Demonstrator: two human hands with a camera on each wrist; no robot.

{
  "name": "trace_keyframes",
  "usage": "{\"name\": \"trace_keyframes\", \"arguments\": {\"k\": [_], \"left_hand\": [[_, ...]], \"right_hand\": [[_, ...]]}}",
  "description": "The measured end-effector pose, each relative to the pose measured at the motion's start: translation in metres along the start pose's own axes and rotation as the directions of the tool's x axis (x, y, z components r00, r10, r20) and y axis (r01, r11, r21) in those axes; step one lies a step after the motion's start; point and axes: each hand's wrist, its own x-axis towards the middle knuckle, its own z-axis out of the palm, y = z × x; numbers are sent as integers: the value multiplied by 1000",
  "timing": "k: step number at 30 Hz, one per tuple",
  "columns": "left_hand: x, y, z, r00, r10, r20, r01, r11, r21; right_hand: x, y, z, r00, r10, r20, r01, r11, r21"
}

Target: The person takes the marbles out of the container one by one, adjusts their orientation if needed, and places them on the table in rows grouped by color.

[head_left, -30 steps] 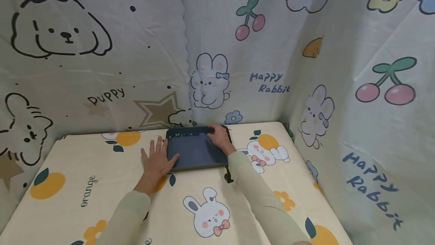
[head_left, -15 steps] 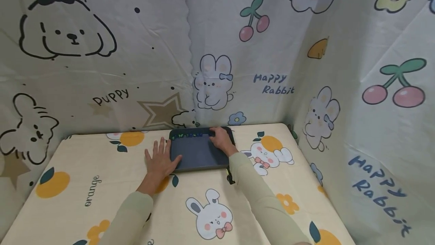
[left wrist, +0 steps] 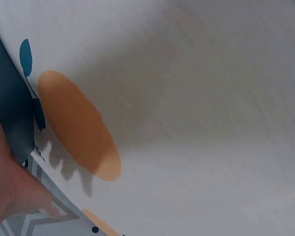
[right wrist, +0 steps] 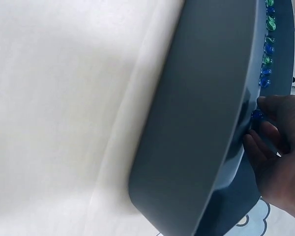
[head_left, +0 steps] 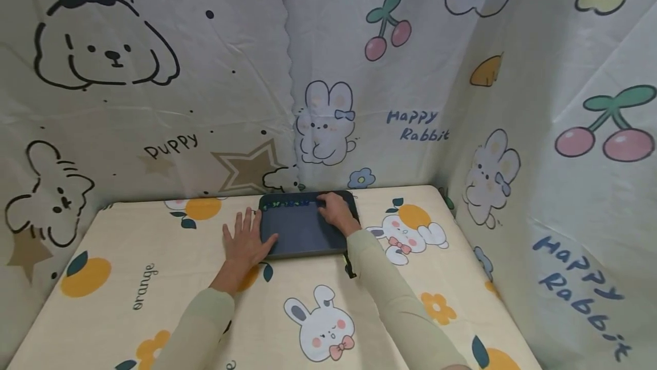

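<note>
Head view: you've got one dark grey tray (head_left: 303, 233) w/ rounded corners, lying flat at the far middle of the table (head_left: 154, 279), near the back curtain. One row of small blue and green beads (head_left: 287, 204) runs along its far edge; too small to count here. Your left hand (head_left: 245, 240) lies flat, fingers spread, on the cloth at the tray's left edge, thumb resting on the tray. Your right hand (head_left: 335, 214) is on the tray's far right part, fingers bent down at the end of the bead row.

Left wrist: only a bit of your left hand (left wrist: 10, 187), cloth w/ orange print, sliver of tray (left wrist: 7, 105).

Right wrist: tray (right wrist: 201, 123) seen edge-on, smooth, grey-blue. Approx 9 beads (right wrist: 266, 54) visible in the row. Right hand's fingertips (right wrist: 265, 129) pinch one blue bead (right wrist: 256, 115).
</note>
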Motion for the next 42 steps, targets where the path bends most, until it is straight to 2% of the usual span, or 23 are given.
{"name": "trace_keyframes", "arguments": {"k": [13,23,30,34,42], "left_hand": [[0,0,0,1000,-2,-11,2,1000,6],[0,0,0,1000,-1,3,1,1000,8],[1,-1,0,1000,5,-12,-5,1000,6],[2,-2,0,1000,16,-1,-16,1000,5],[1,-1,-3,1000,14,7,-14,1000,15]], "right_hand": [[5,0,6,1000,9,-9,-9,998,-66],[0,0,4,999,15,-51,-16,1000,-14],[-6,1,7,993,-56,-103,54,998,-29],[-13,-4,10,984,-104,-145,109,994,23],[-33,-21,10,974,-123,-192,166,960,227]]}}
